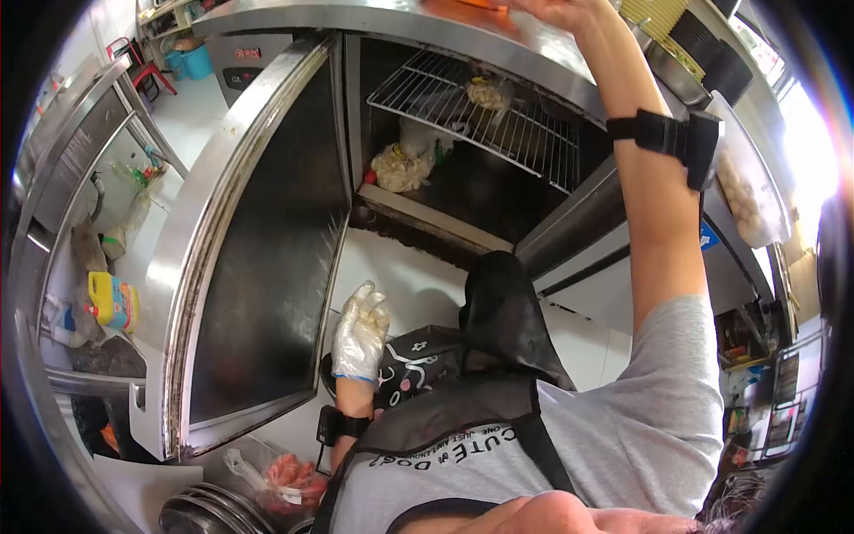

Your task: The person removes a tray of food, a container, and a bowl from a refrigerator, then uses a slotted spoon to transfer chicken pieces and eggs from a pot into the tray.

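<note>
Stainless steel runs all through this kitchen corner, with a white tiled floor (pixel 400 276) below and an under-counter fridge (pixel 463 178) standing open in front of the person. Its door (pixel 258 222) is swung wide to the left, dark inner face showing. Inside, a wire shelf (pixel 471 116) carries one small bag of food (pixel 487 93), and a larger pale bag (pixel 400 167) sits on the compartment floor beneath it.

The left hand (pixel 360 329) wears a clear plastic glove and hangs low, just beside the door's lower edge – fingers loosely extended, nothing in it, not touching the door. A black band (pixel 338 425) wraps that wrist. The right arm goes straight up to the steel counter top (pixel 400 22) above the fridge, a black strap (pixel 667 133) around the forearm. The right hand (pixel 556 11) rests at the counter's edge beside something orange (pixel 463 5), but the frame cuts it off, so I cannot tell whether it grips anything.

A black apron (pixel 507 320) hangs over a grey T-shirt (pixel 640 427). To the right a tray of pale round pieces (pixel 747 191) sits under film. At lower left – a yellow bottle (pixel 114 301), a bag of red food (pixel 289 481) and stacked steel bowls (pixel 205 516)
</note>
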`<state>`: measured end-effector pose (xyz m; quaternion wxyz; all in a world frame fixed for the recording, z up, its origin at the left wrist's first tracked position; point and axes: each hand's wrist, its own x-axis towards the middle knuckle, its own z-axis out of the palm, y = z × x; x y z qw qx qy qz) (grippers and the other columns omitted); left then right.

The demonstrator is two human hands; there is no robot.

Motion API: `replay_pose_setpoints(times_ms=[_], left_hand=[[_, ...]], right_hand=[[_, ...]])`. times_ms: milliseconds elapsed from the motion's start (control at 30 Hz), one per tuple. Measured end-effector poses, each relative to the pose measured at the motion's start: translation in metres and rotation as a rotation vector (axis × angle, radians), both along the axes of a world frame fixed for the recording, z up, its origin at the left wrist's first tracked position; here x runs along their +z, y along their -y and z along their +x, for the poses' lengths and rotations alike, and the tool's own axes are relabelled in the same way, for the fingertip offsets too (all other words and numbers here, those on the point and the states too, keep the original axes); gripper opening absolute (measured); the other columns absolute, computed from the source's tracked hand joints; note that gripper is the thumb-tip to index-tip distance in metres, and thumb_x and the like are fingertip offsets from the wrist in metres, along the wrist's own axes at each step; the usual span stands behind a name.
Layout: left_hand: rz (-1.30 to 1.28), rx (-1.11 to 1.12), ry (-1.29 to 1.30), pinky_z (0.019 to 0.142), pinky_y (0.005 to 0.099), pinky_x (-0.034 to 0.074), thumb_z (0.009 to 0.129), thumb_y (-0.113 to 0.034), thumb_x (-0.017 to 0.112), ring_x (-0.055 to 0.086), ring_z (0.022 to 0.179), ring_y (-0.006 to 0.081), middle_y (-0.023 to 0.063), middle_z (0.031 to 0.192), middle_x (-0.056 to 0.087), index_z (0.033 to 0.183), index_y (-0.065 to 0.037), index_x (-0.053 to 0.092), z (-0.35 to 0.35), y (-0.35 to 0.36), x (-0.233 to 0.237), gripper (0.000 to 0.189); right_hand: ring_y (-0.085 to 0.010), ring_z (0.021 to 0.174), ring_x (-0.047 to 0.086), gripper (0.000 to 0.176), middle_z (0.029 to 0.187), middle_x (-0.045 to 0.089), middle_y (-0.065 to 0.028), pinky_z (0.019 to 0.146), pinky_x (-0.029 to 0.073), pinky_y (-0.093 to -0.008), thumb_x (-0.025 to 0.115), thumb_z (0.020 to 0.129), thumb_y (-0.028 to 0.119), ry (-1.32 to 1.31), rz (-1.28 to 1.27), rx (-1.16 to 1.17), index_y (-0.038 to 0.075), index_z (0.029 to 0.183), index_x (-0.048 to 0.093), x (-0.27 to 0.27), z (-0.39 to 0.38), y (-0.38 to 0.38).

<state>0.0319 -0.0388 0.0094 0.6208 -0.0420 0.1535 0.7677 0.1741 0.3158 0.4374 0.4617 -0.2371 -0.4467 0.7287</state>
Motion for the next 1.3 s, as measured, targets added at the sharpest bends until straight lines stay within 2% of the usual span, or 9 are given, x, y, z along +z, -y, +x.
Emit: replay_pose_setpoints(times_ms=[100,267,333,433,633,700,833,1033,1300], left_hand=[[-0.101,0.053,-0.008,0.078,0.0321,0.059,0.101,-0.020,0.051,0.063,0.094,0.0228,0.0180,0.106,0.064,0.128,0.005,0.051,0.004,0.003,0.003,0.036],[-0.112,0.074,-0.024,0.074,0.0289,0.056,0.100,-0.019,0.053,0.062,0.091,0.0206,0.0158,0.106,0.063,0.125,0.003,0.055,0.002,0.003,-0.014,0.033],[-0.191,0.106,-0.033,0.074,0.0285,0.055,0.100,-0.016,0.053,0.062,0.090,0.0196,0.0158,0.107,0.063,0.127,0.003,0.055,0.004,-0.001,-0.012,0.033],[-0.162,0.089,-0.032,0.076,0.0287,0.056,0.100,-0.015,0.053,0.062,0.094,0.0202,0.0161,0.108,0.063,0.129,0.004,0.053,0.004,-0.010,-0.018,0.035],[-0.210,0.114,-0.032,0.079,0.0315,0.052,0.098,-0.019,0.056,0.060,0.096,0.0238,0.0211,0.112,0.061,0.133,0.011,0.047,0.004,-0.019,-0.023,0.047],[-0.252,0.105,-0.033,0.077,0.0301,0.051,0.098,-0.020,0.056,0.059,0.092,0.0223,0.0204,0.110,0.061,0.134,0.011,0.045,0.004,-0.019,-0.027,0.049],[-0.333,0.118,-0.159,0.075,0.0296,0.049,0.098,-0.026,0.056,0.056,0.087,0.0198,0.0182,0.110,0.060,0.137,0.007,0.044,0.008,-0.019,-0.021,0.053],[-0.298,0.236,-0.272,0.075,0.0265,0.049,0.098,-0.030,0.056,0.058,0.093,0.0165,0.0131,0.128,0.056,0.134,0.002,0.050,0.010,-0.009,-0.023,0.048],[-0.390,0.480,-0.200,0.070,0.0258,0.052,0.099,-0.032,0.057,0.061,0.084,0.0160,0.0099,0.110,0.064,0.134,-0.001,0.051,0.021,0.006,-0.034,0.047]], right_hand=[[-0.0365,0.121,0.052,0.037,0.133,0.047,-0.0270,0.093,0.052,-0.0476,0.041,0.105,0.022,-0.144,0.174,0.143,-0.008,0.127,0.043,-0.025,0.001,-0.072],[-0.0360,0.125,0.049,0.054,0.146,0.043,-0.0171,0.107,0.038,-0.0533,0.058,0.098,0.031,0.260,0.828,0.049,0.009,0.142,0.039,-0.047,0.002,0.081],[-0.0323,0.110,0.064,0.036,0.126,0.058,-0.0261,0.083,0.059,-0.0394,0.046,0.101,0.011,0.304,0.685,0.129,-0.008,0.131,0.048,-0.096,0.010,0.127],[-0.0316,0.099,0.067,0.034,0.118,0.062,-0.0226,0.085,0.059,-0.0391,0.052,0.097,0.007,0.419,0.200,0.254,-0.010,0.126,0.050,-0.171,0.017,0.129],[-0.0325,0.103,0.065,0.028,0.116,0.059,-0.0261,0.085,0.060,-0.0425,0.044,0.100,0.007,0.328,-0.245,-0.391,-0.013,0.119,0.048,-0.304,0.072,-0.078],[-0.0318,0.099,0.065,0.028,0.113,0.060,-0.0211,0.080,0.062,-0.0439,0.048,0.100,0.010,0.284,-0.145,-0.273,-0.011,0.117,0.050,-0.413,0.177,-0.274],[-0.0265,0.088,0.066,0.026,0.106,0.064,-0.0151,0.076,0.059,-0.0374,0.052,0.098,0.010,-0.022,0.031,-0.769,-0.009,0.115,0.054,-0.331,0.092,-0.219],[-0.0261,0.087,0.065,0.026,0.105,0.064,-0.0146,0.075,0.059,-0.0367,0.053,0.098,0.010,-0.024,0.123,-0.838,-0.009,0.115,0.054,-0.316,0.080,-0.308],[-0.0254,0.086,0.065,0.026,0.104,0.065,-0.0139,0.075,0.058,-0.0359,0.054,0.097,0.010,0.146,0.202,-0.913,-0.008,0.115,0.055,-0.325,0.099,-0.338]])
